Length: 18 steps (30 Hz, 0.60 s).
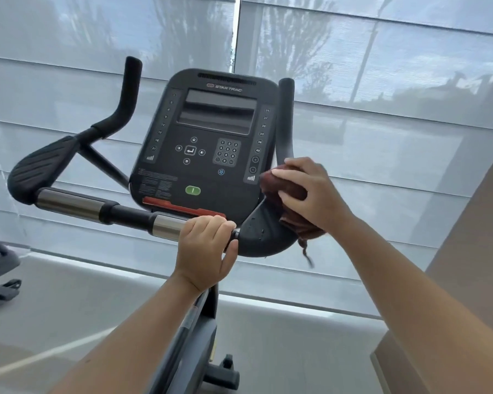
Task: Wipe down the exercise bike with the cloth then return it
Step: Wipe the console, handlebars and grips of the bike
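Observation:
The exercise bike's black console (pixel 208 143) with a dark screen and keypad faces me at centre. Its handlebar (pixel 74 204) runs across below, with chrome sensor sections and black padded ends. My left hand (pixel 204 251) is wrapped around the bar just right of a chrome section. My right hand (pixel 310 194) presses a dark maroon cloth (pixel 289 211) onto the right padded elbow rest (pixel 262 237), beside the console's lower right corner. A corner of the cloth hangs below the rest. Water droplets dot the pad.
Translucent roller blinds (pixel 382 109) cover the windows behind the bike. Part of another machine's base (pixel 0 268) shows at the left edge on the grey floor. A beige wall or ledge (pixel 467 280) rises at right. The bike's post (pixel 194 336) drops between my arms.

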Available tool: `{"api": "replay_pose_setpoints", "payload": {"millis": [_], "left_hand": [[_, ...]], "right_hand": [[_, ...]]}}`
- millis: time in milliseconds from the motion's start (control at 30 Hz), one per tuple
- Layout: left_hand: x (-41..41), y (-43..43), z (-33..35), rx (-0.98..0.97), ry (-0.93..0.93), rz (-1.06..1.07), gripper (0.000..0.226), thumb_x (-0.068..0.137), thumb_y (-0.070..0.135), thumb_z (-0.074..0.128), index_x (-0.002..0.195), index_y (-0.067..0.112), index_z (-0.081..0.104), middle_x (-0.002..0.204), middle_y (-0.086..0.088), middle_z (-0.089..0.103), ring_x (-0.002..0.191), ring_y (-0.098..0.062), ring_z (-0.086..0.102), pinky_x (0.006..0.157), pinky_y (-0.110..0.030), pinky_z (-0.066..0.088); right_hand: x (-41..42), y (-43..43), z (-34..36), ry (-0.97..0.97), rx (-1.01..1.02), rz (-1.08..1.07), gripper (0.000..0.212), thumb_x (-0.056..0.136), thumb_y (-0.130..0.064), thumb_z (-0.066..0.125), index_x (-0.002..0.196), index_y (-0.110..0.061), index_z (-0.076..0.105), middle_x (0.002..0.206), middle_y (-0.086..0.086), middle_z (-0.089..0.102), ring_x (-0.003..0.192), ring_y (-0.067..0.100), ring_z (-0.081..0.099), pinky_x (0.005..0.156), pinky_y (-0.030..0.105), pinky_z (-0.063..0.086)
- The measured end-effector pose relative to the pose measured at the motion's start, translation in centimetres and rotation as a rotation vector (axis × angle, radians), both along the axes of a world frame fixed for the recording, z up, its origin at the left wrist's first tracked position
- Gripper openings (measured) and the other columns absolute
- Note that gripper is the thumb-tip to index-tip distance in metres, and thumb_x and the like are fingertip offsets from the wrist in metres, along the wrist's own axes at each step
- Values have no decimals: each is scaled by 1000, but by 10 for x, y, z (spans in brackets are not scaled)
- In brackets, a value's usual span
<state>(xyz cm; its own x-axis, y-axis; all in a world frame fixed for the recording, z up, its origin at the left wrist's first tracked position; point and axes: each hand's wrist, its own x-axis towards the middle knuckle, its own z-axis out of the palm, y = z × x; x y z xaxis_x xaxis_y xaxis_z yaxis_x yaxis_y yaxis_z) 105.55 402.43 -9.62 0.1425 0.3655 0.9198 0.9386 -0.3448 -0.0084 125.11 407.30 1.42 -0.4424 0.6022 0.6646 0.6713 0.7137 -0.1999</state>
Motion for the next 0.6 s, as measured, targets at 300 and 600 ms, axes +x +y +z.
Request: {"api": "replay_pose_setpoints", "payload": {"millis": [300, 600], "left_hand": [[0, 7, -6, 80, -11, 0, 34, 86, 29, 35, 80, 9, 62, 75, -6, 65, 75, -21, 56, 74, -32, 39], [1, 7, -7, 75, -13, 8, 35, 87, 30, 34, 81, 9, 62, 76, -7, 66, 75, -21, 57, 75, -32, 40]], "right_hand": [[-20, 12, -17, 64, -103, -212, 35, 81, -30, 63, 115, -38, 60, 116, 9, 48, 110, 33, 44, 97, 34, 34], [-13, 34, 5, -11, -208, -152, 30, 80, -27, 63, 109, -37, 63, 104, 9, 49, 104, 28, 50, 94, 32, 38]]}}
